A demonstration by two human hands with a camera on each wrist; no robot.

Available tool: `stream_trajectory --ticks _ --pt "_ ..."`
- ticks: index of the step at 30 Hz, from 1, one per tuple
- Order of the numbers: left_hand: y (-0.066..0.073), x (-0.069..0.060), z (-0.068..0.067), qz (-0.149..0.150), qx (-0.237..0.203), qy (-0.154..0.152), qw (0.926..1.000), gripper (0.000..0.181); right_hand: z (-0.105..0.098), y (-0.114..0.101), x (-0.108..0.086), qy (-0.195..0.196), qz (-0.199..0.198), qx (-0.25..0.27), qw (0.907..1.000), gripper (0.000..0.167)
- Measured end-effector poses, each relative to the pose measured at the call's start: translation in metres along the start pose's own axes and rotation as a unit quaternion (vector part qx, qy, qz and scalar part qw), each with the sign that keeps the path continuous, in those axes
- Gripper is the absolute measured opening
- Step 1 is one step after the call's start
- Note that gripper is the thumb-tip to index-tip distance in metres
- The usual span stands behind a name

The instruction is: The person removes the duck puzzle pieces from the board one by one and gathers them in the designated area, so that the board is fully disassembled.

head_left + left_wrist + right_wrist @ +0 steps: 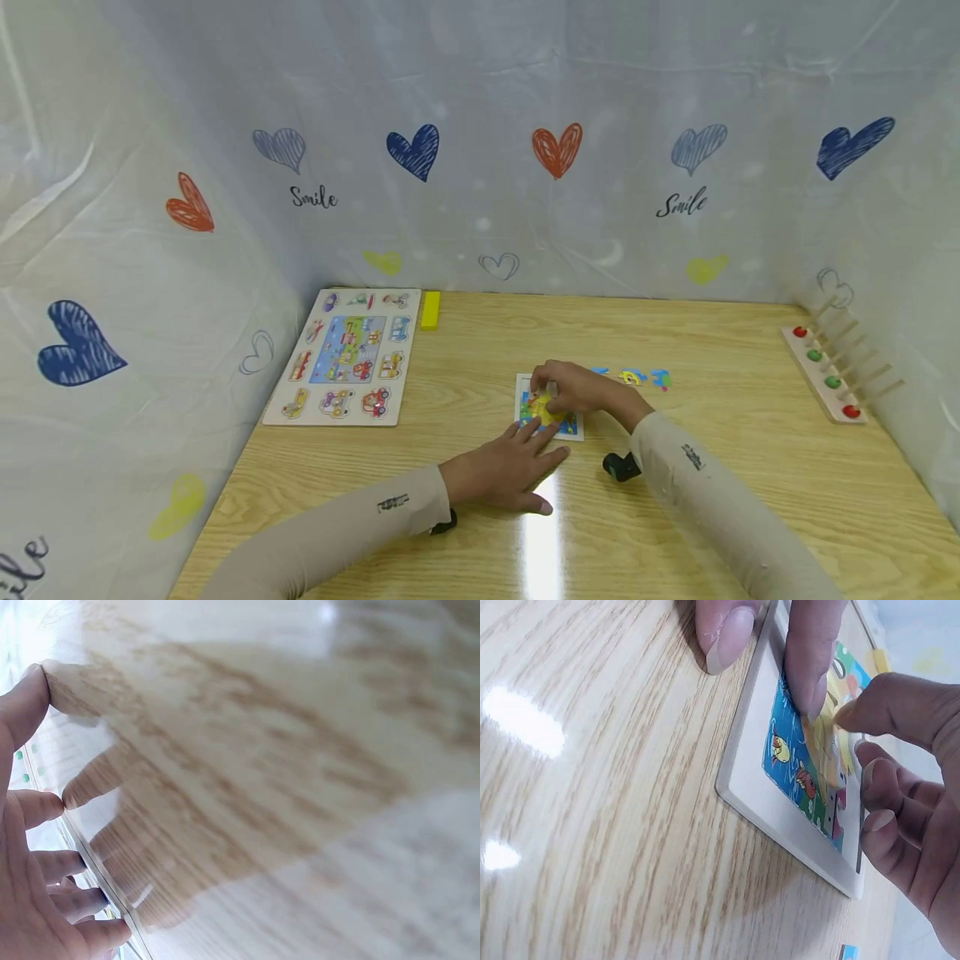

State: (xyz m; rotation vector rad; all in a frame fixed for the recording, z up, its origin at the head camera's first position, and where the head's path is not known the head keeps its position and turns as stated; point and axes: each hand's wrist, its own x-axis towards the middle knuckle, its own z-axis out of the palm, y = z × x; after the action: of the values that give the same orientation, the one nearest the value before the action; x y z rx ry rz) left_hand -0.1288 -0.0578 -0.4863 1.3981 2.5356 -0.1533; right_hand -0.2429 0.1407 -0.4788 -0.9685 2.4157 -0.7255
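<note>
A small picture puzzle in a white frame [527, 385] lies on the wooden table, with a yellow figure on a blue and green scene. My left hand [510, 468] is spread flat at its near side, fingertips on the lower edge; in the left wrist view the left fingers [64, 862] are nearly straight. My right hand [573, 387] reaches over the puzzle with curled fingers. In the right wrist view its thumb and fingers pinch a yellow puzzle piece [846, 754] at the picture, partly hidden by the hand. Left fingertips [810, 652] press the picture beside it.
Several loose puzzle pieces [632, 377] lie just beyond the right hand. A larger vehicle puzzle board [405, 350] and a yellow block [430, 310] are at the back left. A wooden rack with pegs and red and green pieces [825, 375] stands far right. Heart-printed curtains surround the table.
</note>
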Motion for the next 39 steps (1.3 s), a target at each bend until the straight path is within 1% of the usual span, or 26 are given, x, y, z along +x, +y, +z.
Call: stream_trajectory --ticks 4,6,9,14,18,24,26,29,31,35,39 --pt "0.001 -0.001 -0.001 0.001 -0.007 -0.005 1.0000 0.082 0.002 0.000 0.000 0.007 -0.006 0.010 0.9999 0.013" --pt "0.001 -0.001 -0.002 0.000 -0.008 -0.006 0.9999 0.082 0.002 0.000 0.000 0.010 -0.011 0.019 0.9997 0.011" --pt "0.001 -0.001 -0.002 -0.002 -0.008 -0.007 0.9999 0.082 0.002 -0.001 0.000 0.015 -0.017 0.026 0.9994 0.012" --pt "0.001 0.000 -0.001 -0.004 -0.003 -0.006 1.0000 0.082 0.002 -0.001 0.000 0.027 -0.028 0.020 0.9991 0.012" --pt "0.000 0.000 0.000 -0.004 -0.003 -0.005 1.0000 0.083 0.002 0.001 0.001 0.027 -0.029 0.021 0.9990 0.012" --pt "0.000 0.000 0.000 -0.004 0.002 -0.004 1.0000 0.083 0.002 0.000 0.002 0.017 -0.022 0.036 0.9990 0.012" --pt "0.000 0.000 0.000 -0.005 0.001 -0.005 1.0000 0.083 0.002 -0.001 0.001 0.016 -0.027 0.036 0.9988 0.010" --pt "0.000 -0.001 -0.001 -0.005 -0.003 -0.007 1.0000 0.083 0.001 0.000 -0.002 0.025 -0.031 0.035 0.9986 0.005" --pt "0.000 -0.001 -0.001 -0.004 -0.003 -0.006 1.0000 0.082 -0.001 0.000 -0.005 0.033 -0.032 0.040 0.9981 0.006" --pt "-0.001 0.000 0.001 -0.003 0.001 -0.003 1.0000 0.082 -0.007 0.000 -0.011 0.042 -0.026 0.081 0.9955 0.006" --pt "-0.001 0.000 0.002 -0.005 -0.005 -0.007 1.0000 0.082 -0.012 -0.002 -0.019 0.046 -0.022 0.121 0.9913 0.007"
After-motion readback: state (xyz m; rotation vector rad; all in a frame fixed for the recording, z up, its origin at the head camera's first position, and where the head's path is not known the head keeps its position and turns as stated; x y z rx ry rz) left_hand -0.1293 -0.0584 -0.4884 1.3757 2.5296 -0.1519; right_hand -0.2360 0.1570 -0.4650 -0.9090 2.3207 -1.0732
